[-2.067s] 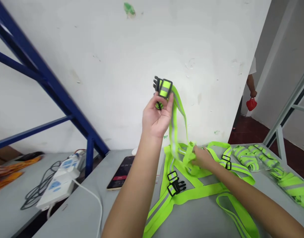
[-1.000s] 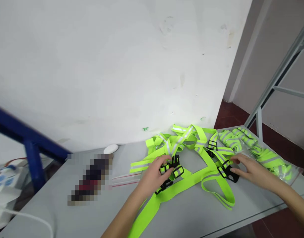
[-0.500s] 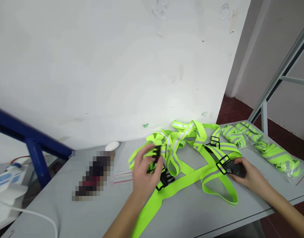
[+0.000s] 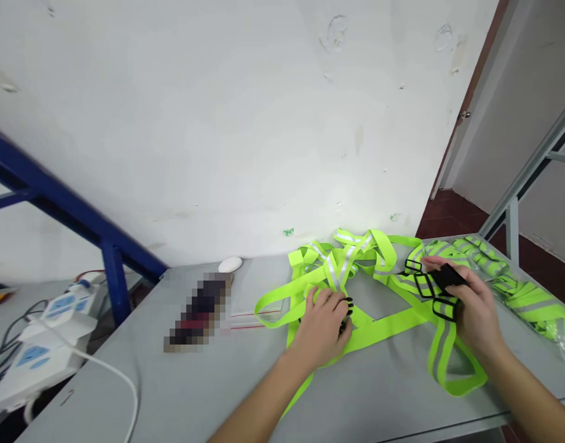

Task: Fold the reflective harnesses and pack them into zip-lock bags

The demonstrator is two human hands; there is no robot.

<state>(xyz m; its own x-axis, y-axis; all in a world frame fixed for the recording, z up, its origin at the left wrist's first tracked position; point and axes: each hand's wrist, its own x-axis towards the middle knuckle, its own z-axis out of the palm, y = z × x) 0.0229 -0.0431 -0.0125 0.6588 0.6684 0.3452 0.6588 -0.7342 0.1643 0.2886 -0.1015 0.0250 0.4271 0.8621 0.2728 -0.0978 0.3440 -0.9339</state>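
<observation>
A neon-yellow reflective strap harness [image 4: 383, 329] with grey-silver stripes lies spread and looped across the table. My left hand [image 4: 323, 323] rests on its left part, fingers curled over a black prong buckle [image 4: 349, 306] whose tips poke out past the fingers. Pinched in my right hand [image 4: 478, 314], a flat black buckle piece [image 4: 447, 277] is raised a little off the table. Beside that hand, black strap sliders [image 4: 423, 285] sit on the straps, and one strap loop [image 4: 462, 384] hangs below it. My left palm hides part of the straps.
Bagged neon straps [image 4: 531, 301] lie along the table's right side. A white oval object [image 4: 230, 264], a pixelated dark item [image 4: 201, 314] and a clear plastic bag [image 4: 254, 301] are at the left. A white power strip [image 4: 56, 332] and its cable [image 4: 111, 366] border the left edge.
My right hand has lifted the black buckle piece and turned it. The left hand, earlier raised with a black buckle piece, is now lower on the straps. The view has shifted left.
</observation>
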